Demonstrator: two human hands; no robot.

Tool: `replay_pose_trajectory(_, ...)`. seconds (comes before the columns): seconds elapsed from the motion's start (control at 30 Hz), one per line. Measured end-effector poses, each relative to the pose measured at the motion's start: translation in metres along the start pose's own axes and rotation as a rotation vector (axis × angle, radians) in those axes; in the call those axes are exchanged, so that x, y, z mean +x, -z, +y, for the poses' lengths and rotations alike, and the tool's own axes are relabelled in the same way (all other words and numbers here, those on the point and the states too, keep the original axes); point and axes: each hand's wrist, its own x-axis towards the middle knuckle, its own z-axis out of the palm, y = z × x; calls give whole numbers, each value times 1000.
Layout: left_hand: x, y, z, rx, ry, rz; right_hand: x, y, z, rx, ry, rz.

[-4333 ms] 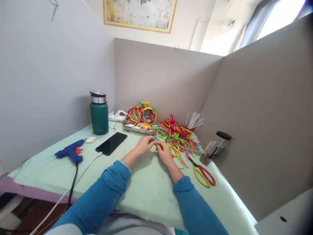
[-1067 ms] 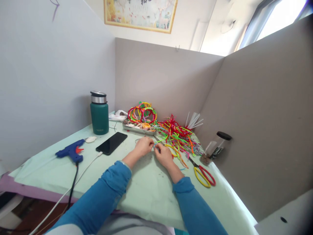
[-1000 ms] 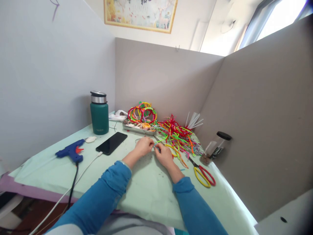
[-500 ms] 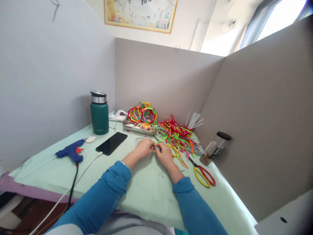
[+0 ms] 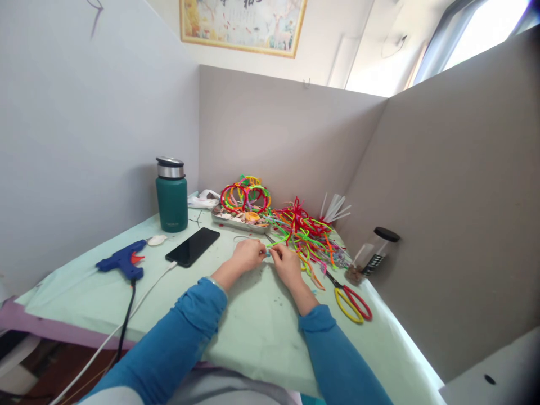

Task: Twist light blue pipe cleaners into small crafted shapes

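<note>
Right hand nearer scissors, pipe cleaners

Grey partition panels box the desk on three sides. Framed picture on the white wall above. Bright window upper right, daylight coming in.

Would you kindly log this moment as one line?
left hand: pinching small blue piece | right hand: pinching it too | pipe cleaners: beside | scissors: untouched
</note>
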Motion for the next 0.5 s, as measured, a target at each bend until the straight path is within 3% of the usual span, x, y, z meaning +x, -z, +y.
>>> replay_pose_trajectory(0.5, 1, 4, 0, -30, -11, 20, 3, 2, 6, -13, -21, -30)
